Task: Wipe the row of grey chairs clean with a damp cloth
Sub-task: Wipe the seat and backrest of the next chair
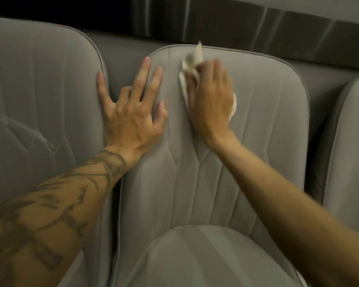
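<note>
A grey upholstered chair [257, 125] fills the middle of the head view, its quilted backrest facing me and its seat cushion [205, 255] below. My right hand [212, 100] holds a crumpled white cloth [192, 59] against the upper backrest; the hand is blurred. My left hand [133, 112] rests spread, with straight fingers, on the backrest's left edge, its thumb touching the neighbouring grey chair [39, 90] on the left.
A third grey chair [350, 141] shows at the right edge. Behind the chair tops runs a dark padded wall or curtain [236, 21]. Narrow dark gaps separate the chairs.
</note>
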The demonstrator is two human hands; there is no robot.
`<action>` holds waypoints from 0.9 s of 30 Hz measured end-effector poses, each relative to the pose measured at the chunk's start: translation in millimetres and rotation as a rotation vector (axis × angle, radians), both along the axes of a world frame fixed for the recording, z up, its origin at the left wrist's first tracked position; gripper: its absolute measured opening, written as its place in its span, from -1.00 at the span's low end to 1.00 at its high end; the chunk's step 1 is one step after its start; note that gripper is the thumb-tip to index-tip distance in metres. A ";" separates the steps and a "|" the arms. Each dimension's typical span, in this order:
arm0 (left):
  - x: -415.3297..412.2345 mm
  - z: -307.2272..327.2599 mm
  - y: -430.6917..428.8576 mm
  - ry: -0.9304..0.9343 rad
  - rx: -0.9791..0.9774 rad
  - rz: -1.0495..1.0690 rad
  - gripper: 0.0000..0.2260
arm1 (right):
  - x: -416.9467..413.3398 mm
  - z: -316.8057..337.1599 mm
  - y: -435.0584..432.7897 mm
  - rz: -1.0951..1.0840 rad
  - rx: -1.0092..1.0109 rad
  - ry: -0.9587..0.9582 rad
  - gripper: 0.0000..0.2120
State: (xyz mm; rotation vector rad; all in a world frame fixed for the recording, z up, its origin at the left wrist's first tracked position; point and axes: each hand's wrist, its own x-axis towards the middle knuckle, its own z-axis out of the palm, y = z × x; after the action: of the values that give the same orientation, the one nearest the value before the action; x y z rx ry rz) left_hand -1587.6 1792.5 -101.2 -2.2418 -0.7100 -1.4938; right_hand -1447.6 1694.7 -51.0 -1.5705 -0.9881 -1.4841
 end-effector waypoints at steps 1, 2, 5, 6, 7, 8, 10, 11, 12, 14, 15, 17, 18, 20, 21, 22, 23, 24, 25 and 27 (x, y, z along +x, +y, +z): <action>0.1 0.2 -0.4 -0.004 0.002 0.003 -0.46 | -6.6 -33.3 -7.0 0.033 -0.042 -0.006 -0.77; -0.1 0.3 -1.1 -0.004 -0.001 0.005 -0.46 | -15.2 -73.5 -17.2 0.064 -0.110 0.003 -0.77; -1.5 0.9 -1.8 0.005 -0.012 0.008 -0.46 | -37.0 -201.6 -57.1 0.129 -0.420 -0.010 -0.82; -1.8 1.6 -1.3 0.009 -0.011 0.007 -0.46 | -40.6 -229.0 -67.5 0.158 -0.513 -0.034 -0.82; -1.8 1.9 -1.6 0.012 -0.013 0.002 -0.46 | -39.7 -242.8 -73.6 0.184 -0.589 -0.053 -0.81; -1.7 1.3 -2.2 0.012 -0.015 -0.002 -0.46 | -36.2 -241.1 -74.6 0.202 -0.622 -0.070 -0.82; -1.5 1.0 -1.0 0.004 -0.013 -0.001 -0.46 | -28.6 -210.9 -60.1 0.194 -0.542 -0.087 -0.84; -0.7 0.8 -0.5 0.001 -0.013 -0.003 -0.46 | -24.6 -189.7 -51.1 0.178 -0.442 -0.053 -0.83; -0.6 0.8 0.5 -0.003 -0.011 0.001 -0.46 | -20.8 -169.6 -41.6 0.163 -0.332 0.003 -0.82; -0.1 0.4 1.4 -0.008 -0.010 0.009 -0.46 | -21.8 -152.9 -28.9 0.141 -0.161 0.116 -0.80; 0.2 0.4 1.2 -0.005 -0.009 0.009 -0.46 | -26.2 -159.1 -27.4 0.137 -0.122 0.149 -0.80; -0.2 0.4 0.6 -0.001 -0.005 0.014 -0.46 | -40.2 -195.4 -34.6 0.177 -0.169 0.201 -0.81; -0.5 0.8 0.3 0.002 -0.007 0.017 -0.46 | -48.5 -219.3 -43.0 0.206 -0.239 0.229 -0.82; -1.3 1.3 -0.6 0.009 -0.019 0.013 -0.46 | -60.4 -258.2 -62.3 0.233 -0.382 0.244 -0.82; -1.8 1.4 -1.0 0.011 -0.025 0.013 -0.46 | -61.1 -265.0 -66.2 0.237 -0.416 0.241 -0.82; -1.8 1.6 -1.2 0.013 -0.027 0.014 -0.46 | -59.9 -260.3 -64.3 0.234 -0.413 0.247 -0.82; -1.8 1.9 -1.2 0.013 -0.026 0.014 -0.46 | -58.2 -248.4 -57.7 0.228 -0.375 0.257 -0.82; -1.7 2.2 -1.1 0.012 -0.026 0.013 -0.46 | -56.2 -232.9 -49.1 0.219 -0.314 0.275 -0.81; -1.2 2.3 -1.0 0.011 -0.028 0.012 -0.46 | -53.7 -216.1 -40.0 0.209 -0.242 0.297 -0.80; -0.8 2.3 -0.5 0.010 -0.030 0.008 -0.46 | -52.2 -197.1 -28.3 0.207 -0.130 0.346 -0.79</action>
State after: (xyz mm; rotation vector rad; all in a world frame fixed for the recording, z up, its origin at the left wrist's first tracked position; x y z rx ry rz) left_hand -1588.5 1792.0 -98.9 -2.2639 -0.7429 -1.4770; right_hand -1499.8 1666.4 -248.1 -1.6886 -1.0222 -0.9829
